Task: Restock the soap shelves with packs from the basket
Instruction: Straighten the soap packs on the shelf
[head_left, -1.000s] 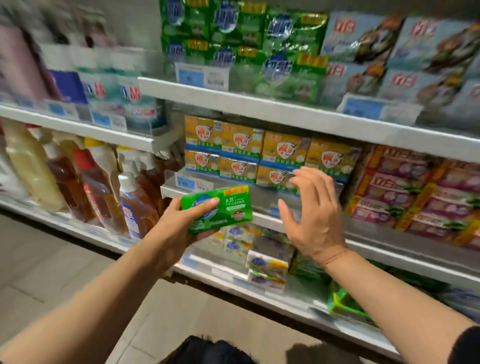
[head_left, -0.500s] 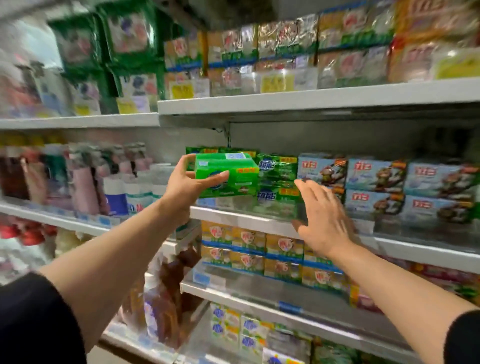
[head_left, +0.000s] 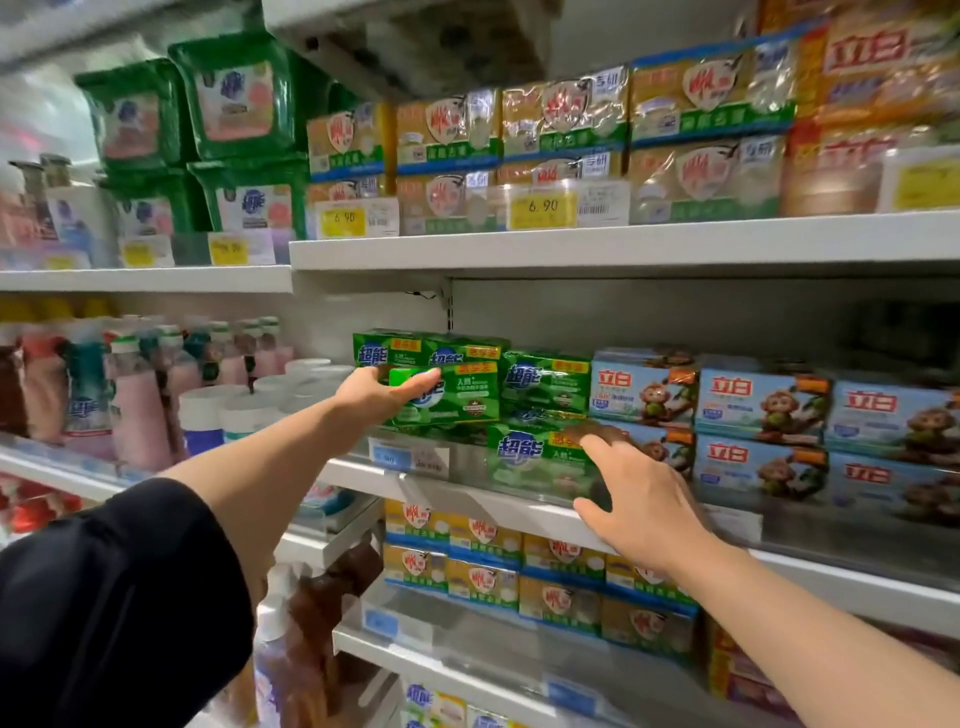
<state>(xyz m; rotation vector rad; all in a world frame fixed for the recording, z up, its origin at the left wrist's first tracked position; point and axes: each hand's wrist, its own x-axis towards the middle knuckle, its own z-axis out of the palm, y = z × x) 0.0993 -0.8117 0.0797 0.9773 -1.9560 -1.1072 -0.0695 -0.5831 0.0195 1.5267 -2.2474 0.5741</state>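
My left hand (head_left: 382, 393) grips a green soap pack (head_left: 449, 397) by its left end and holds it against the stack of matching green packs (head_left: 545, 382) on the middle shelf (head_left: 519, 512). My right hand (head_left: 636, 506) is open with spread fingers and rests on the shelf's front edge, its fingertips touching a lower green pack (head_left: 540, 462) behind the clear shelf guard. The basket is out of view.
Blue soap packs with a monkey picture (head_left: 761, 402) fill the same shelf to the right. Yellow-green soap packs (head_left: 566, 127) sit on the shelf above and more yellow-green packs (head_left: 488, 569) on the shelf below. Bottles (head_left: 140, 395) stand at the left.
My view rose from the lower shelves to the middle shelf. My left hand lifted the green pack up and pushed it in among the green packs; my right hand moved onto the shelf edge.
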